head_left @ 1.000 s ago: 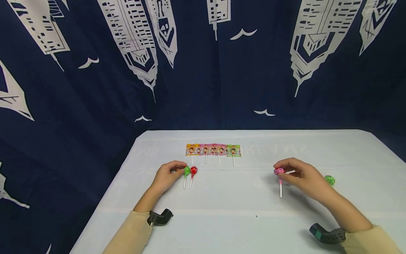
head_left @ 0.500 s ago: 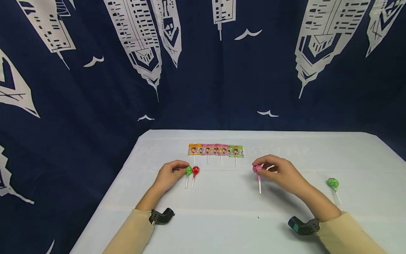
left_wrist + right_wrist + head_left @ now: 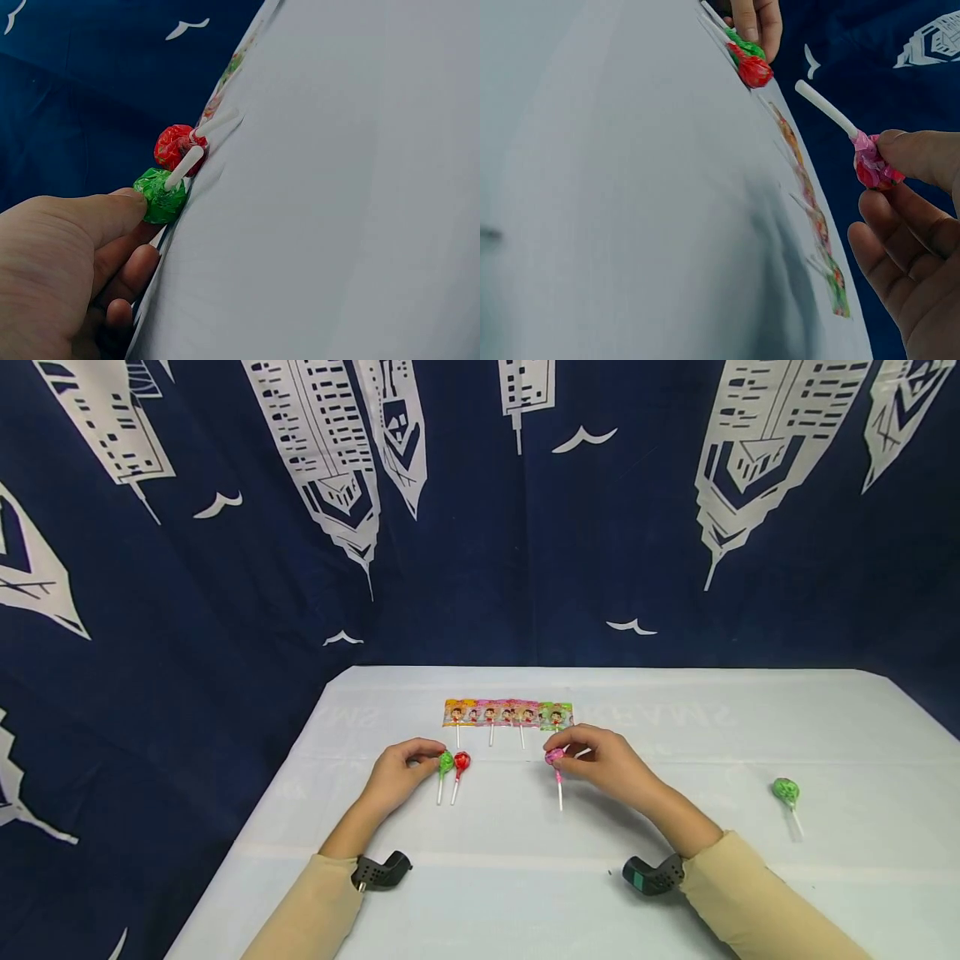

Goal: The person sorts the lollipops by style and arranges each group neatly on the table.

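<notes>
My left hand (image 3: pixel 401 775) pinches the wrapped head of a green lollipop (image 3: pixel 446 762) between thumb and fingers, its white stick pointing toward me. Right beside it, on the table, is a red lollipop (image 3: pixel 461 762) with its stick the same way round. My right hand (image 3: pixel 611 767) holds a pink lollipop (image 3: pixel 554 756) by its head, thumb on one side and fingers on the other. In the right wrist view this pink lollipop (image 3: pixel 874 169) is raised above the table and its white stick sticks out freely.
Behind the hands lies a row of flat-wrapped lollipops (image 3: pixel 506 712) in orange, pink and green packets, sticks toward me. Another green lollipop (image 3: pixel 785 791) lies far to the right on the white-covered table (image 3: pixel 487 902). A dark blue printed curtain (image 3: pixel 480 568) hangs behind.
My right hand has carried the pink lollipop leftward, from the right side to just in front of the green packet. The left hand stays at the green lollipop. The far-right green lollipop is now uncovered.
</notes>
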`<state>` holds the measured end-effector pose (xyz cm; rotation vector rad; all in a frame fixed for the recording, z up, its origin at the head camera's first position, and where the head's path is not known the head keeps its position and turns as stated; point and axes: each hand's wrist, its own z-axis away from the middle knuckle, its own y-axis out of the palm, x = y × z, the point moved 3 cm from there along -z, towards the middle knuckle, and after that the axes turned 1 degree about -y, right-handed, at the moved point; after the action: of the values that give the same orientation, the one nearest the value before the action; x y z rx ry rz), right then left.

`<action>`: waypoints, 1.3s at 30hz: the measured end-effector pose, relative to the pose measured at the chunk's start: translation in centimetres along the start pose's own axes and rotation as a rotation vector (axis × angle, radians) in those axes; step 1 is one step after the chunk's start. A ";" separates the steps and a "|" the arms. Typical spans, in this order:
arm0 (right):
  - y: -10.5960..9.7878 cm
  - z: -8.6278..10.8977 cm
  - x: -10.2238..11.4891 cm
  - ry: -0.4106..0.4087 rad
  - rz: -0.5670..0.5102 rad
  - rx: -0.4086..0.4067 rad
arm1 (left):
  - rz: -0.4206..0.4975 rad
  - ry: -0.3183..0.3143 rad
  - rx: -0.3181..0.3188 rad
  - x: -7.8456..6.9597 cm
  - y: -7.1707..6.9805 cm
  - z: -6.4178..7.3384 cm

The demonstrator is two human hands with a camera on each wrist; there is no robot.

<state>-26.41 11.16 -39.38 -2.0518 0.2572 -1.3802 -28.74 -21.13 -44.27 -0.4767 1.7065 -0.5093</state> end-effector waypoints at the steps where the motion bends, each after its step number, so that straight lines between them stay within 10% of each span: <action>1: 0.3 -0.2 0.0 0.005 -0.007 0.002 | 0.000 0.002 0.000 0.0 0.0 0.0; 21: 7.5 -4.2 1.3 -0.020 0.018 0.029 | -0.003 -0.004 0.000 -0.3 0.0 0.0; 39: 9.6 -6.0 2.1 -0.008 0.071 -0.011 | 0.003 0.003 0.006 0.0 0.0 -0.1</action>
<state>-29.07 0.31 -42.15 -2.0371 0.3315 -1.3306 -28.81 -21.08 -44.26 -0.4693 1.7076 -0.5127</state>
